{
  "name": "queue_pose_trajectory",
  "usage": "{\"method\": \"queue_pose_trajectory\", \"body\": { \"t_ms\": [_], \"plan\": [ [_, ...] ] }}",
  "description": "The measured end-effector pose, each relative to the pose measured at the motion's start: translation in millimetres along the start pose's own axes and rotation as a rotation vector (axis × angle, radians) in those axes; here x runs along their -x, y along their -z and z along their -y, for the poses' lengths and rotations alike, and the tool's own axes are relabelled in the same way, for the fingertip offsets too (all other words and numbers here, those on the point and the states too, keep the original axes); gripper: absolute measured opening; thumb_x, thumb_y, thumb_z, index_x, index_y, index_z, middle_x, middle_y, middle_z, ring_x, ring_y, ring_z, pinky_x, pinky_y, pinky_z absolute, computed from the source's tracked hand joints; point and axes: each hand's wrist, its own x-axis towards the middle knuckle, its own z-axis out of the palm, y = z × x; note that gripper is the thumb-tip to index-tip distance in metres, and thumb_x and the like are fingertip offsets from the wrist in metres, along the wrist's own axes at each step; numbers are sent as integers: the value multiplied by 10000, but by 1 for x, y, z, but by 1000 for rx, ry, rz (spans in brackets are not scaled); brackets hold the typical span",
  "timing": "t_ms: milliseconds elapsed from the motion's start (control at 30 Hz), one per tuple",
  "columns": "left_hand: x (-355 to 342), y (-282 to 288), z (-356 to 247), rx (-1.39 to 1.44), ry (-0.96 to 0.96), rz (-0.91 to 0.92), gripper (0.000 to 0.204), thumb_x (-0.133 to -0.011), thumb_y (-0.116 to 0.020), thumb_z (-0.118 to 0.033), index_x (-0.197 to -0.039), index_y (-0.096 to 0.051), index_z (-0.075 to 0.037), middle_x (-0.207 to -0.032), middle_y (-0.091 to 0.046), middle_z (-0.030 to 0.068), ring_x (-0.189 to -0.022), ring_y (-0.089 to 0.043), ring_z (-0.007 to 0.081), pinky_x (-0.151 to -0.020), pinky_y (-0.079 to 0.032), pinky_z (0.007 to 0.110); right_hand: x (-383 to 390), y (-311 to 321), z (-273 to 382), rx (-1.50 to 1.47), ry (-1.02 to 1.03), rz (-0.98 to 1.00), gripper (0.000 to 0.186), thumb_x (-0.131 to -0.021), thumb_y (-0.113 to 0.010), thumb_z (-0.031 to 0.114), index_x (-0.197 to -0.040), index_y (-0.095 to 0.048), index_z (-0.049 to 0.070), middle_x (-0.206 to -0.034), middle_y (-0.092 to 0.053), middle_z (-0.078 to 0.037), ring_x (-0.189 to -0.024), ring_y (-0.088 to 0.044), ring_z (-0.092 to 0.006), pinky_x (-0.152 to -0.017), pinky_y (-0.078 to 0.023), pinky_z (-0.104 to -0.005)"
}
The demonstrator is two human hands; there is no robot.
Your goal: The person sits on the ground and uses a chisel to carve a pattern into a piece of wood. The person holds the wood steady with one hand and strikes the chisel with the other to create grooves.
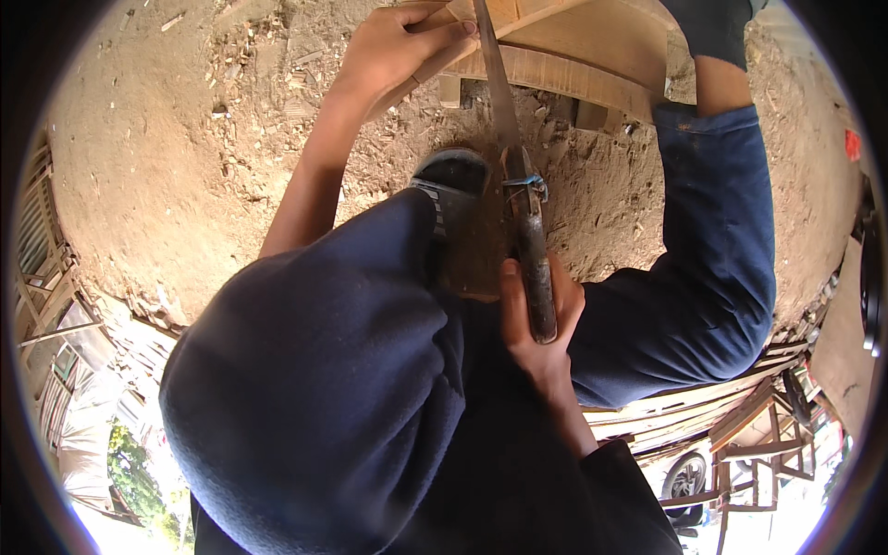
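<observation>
My right hand (541,310) is wrapped round the dark, worn handle of a handsaw (531,250). A strip of blue material is tied where the handle meets the blade. The narrow saw blade (499,83) points away from me and crosses the edge of a pale wooden piece (527,14) at the top of the view. Beside the blade, to its left, my left hand (393,51) grips the edge of that wooden piece, thumb toward the blade. The blade's far end is cut off by the upper edge, so its tip is hidden.
Below the wooden piece lies a larger curved wooden plank (592,83). My right foot in a dark covering (708,28) rests at its right end. My left foot wears a dark sandal (451,176). Wood chips litter the dirt floor (185,120). A wooden frame (763,453) stands lower right.
</observation>
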Motion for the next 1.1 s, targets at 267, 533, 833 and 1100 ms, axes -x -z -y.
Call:
{"method": "queue_pose_trajectory", "body": {
  "t_ms": [267, 533, 833, 1100],
  "plan": [
    [-1, 6, -2, 27, 65, -5, 257, -911, -704, -210, -986, -739, 32, -726, -666, 45, -628, -582, 98, -572, -464, 279, -7, 1, -5, -12, -33, 55, 168, -914, -654, 51, -781, -567, -5, -595, -582, -80, -514, -565, -94, -473, -440, -288],
    [-5, 3, 3, 146, 90, 40, 254, -918, -700, -182, -971, -735, 64, -740, -656, 40, -619, -563, 78, -531, -437, 267, -21, 0, -4, -17, -85, 59, 163, -915, -659, 63, -794, -578, -9, -592, -558, -69, -531, -554, -84, -489, -441, -272],
    [-6, 1, 1, 198, 84, 53, 266, -922, -707, -160, -1056, -721, 70, -803, -693, 53, -698, -606, 96, -613, -478, 254, -22, 0, -10, -25, 2, 36, 149, -916, -653, 54, -805, -574, -7, -596, -558, -49, -531, -549, -69, -470, -426, -271],
    [0, 5, -8, -98, -11, -16, 242, -922, -696, -156, -1038, -734, 53, -790, -703, 61, -670, -603, 87, -584, -467, 248, -3, 8, 0, -14, -33, 26, 151, -924, -647, 47, -804, -576, -10, -587, -566, -63, -543, -587, -78, -474, -440, -275]
  ]
}}
